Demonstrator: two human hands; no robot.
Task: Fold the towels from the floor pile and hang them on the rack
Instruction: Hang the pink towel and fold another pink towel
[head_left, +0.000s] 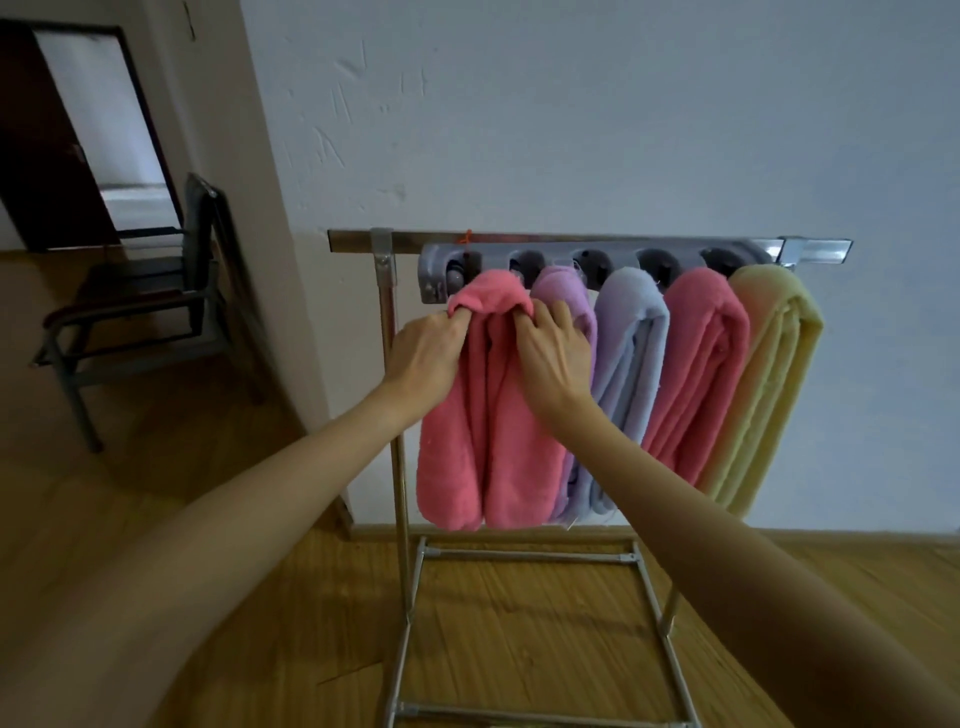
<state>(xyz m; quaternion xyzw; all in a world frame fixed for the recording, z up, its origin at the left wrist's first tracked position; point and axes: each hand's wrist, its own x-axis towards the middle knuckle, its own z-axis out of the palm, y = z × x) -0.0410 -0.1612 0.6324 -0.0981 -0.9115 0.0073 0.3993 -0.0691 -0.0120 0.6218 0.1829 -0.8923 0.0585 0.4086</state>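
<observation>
A: Hands?
B: Both up at rack (519, 243), top of leftmost pink towel (483, 415). L hand (423, 358): fingers curled, pinching towel's top fold, L side. R hand (553, 353): fingertips tucked under same fold, R side, gripping it.
A: Towel pos.?
B: Draped over rack's grey peg bar (587, 260), far L slot. Beside it, L to R: purple towel (563, 296), blue towel (631, 332), 2nd pink towel (698, 353), yellow towel (769, 364).
A: Else?
B: Chair (150, 306) well L of rack.
</observation>
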